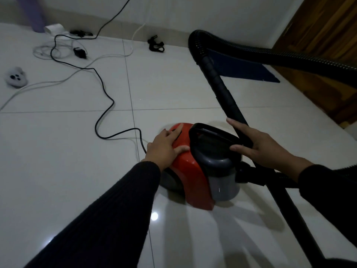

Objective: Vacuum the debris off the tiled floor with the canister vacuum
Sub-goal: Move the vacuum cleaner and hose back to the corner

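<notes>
White tiled floor (77, 151), left hand (166, 146) flat on red canister vacuum (191, 171), right hand (257, 146) around wand (229, 101)

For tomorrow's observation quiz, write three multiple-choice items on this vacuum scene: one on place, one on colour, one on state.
1. Where does the left hand rest?
A. on the vacuum's red top
B. on the floor
C. on the mat

2. What colour is the hose?
A. white
B. black
C. red

3. What is the right hand doing?
A. hanging free
B. pulling the cord
C. grasping the tube

Answers:
1 A: its palm and fingers lie flat on the red shell.
2 B: the ribbed hose is black.
3 C: thumb and fingers wrap the tube beside the handle.
</notes>
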The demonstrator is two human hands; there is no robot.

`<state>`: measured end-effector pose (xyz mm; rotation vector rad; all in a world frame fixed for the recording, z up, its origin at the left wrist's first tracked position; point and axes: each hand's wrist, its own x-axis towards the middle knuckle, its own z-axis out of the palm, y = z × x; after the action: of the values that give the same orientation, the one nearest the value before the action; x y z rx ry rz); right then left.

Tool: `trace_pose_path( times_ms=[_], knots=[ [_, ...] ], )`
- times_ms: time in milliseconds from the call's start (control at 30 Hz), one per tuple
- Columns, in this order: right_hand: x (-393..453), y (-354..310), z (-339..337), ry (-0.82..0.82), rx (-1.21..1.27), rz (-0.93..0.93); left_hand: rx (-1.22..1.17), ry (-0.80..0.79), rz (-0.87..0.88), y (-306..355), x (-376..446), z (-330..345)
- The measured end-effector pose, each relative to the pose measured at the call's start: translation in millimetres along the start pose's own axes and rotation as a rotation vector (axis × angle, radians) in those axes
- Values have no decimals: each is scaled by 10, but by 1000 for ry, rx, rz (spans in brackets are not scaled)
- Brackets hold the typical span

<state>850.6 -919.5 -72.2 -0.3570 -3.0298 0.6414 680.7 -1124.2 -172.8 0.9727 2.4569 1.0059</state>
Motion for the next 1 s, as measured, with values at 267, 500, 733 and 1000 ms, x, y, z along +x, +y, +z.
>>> trace_pose_path(
  times_ms=[267, 500, 733, 1000],
  knots=[
    [-10, -69, -24, 11, 68, 48, 3, -3, 316, 480, 146, 26],
    [-44, 72, -34, 2, 164, 77, 69, -75, 439, 725, 318, 46],
    [86, 340, -72, 9, 279, 92, 10, -156, 431, 836, 492, 3],
    [314, 452, -561, -91, 432, 66, 15, -138, 237, 1439, 668, -137]
  ],
)
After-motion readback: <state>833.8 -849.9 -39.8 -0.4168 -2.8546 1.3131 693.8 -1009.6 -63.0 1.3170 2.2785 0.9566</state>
